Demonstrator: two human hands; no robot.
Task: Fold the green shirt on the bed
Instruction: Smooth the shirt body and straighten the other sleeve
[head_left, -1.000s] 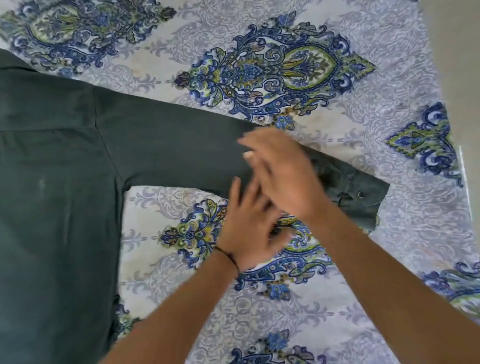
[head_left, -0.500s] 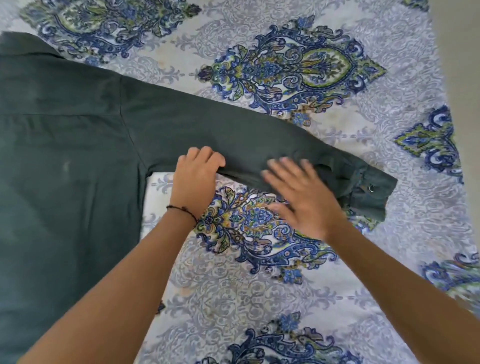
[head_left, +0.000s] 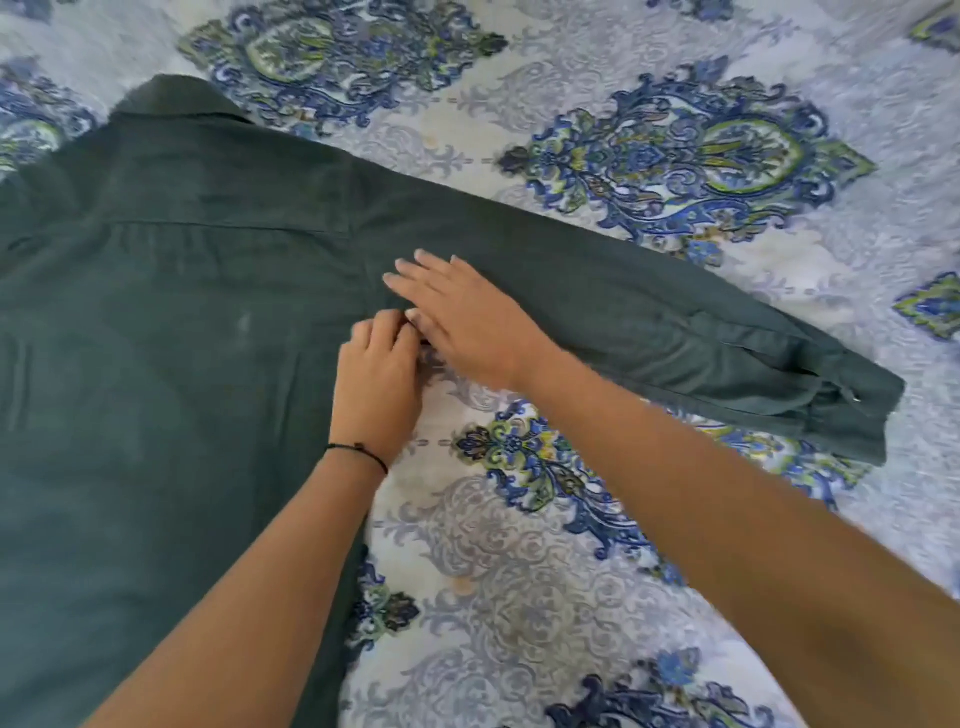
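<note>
Lying flat on the bed, one dark green long-sleeved cotton shirt fills the left half of the frame, back side up, with its collar at the upper left. One sleeve is visible; it stretches from the shoulder toward the right edge of the frame and ends in a cuff with one small metal snap. Under the shirt is one bedsheet, pale lavender with blue and green paisley medallions.

Two bare hands reach in from the bottom of the frame and meet at the armpit, where the sleeve joins the body of the shirt. The left hand has its fingers curled in and seems to pinch the cloth at the lower edge of the armpit; a thin black cord bracelet sits on its wrist. The right hand is open and flat, fingers spread a little, palm down on the sleeve near the shoulder seam. It presses the cloth and grips nothing. The two hands touch each other at the fingers.

The lower edge of the sleeve and the side edge of the shirt body make an angle, and the bare sheet shows inside this angle, at the lower centre and lower right. More bare sheet lies above the sleeve, at the top and upper right. The left part of the shirt runs out of the frame.
</note>
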